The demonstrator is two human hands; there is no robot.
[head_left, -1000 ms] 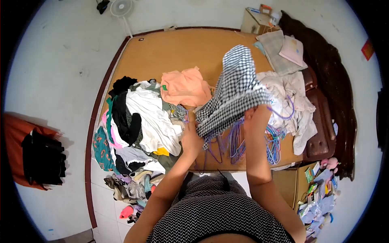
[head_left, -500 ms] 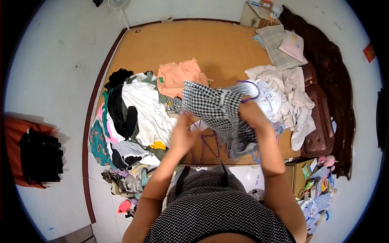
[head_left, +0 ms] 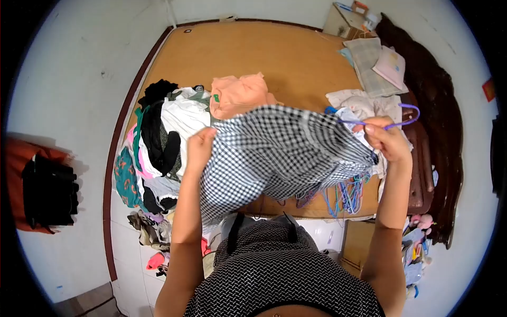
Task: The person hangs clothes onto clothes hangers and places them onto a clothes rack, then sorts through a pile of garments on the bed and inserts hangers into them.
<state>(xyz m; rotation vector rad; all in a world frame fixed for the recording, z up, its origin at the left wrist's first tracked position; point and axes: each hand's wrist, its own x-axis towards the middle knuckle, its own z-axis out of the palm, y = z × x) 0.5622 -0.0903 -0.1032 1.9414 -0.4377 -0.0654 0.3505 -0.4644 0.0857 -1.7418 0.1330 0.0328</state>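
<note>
A black-and-white checked garment (head_left: 264,156) is stretched out in the air between my two hands, above the near part of the bed. My left hand (head_left: 198,150) is closed on its left edge. At the other end, my right hand (head_left: 390,141) grips a purple clothes hanger (head_left: 413,112) just below the hook, which points up and right. The hanger's lower part is hidden by the cloth. Behind the garment lies a peach-coloured top (head_left: 238,95), spread on the bed.
A large heap of mixed clothes (head_left: 182,113) covers the bed's left side. Several coloured hangers (head_left: 351,198) lie at its near right edge. Pale bedding (head_left: 354,99) and a pink pillow (head_left: 391,68) are on the right. More clothes (head_left: 150,230) lie on the floor.
My left hand has closed on the garment's edge and moved left. My right hand has moved right and up with the hanger. The bunched garment is now spread wide.
</note>
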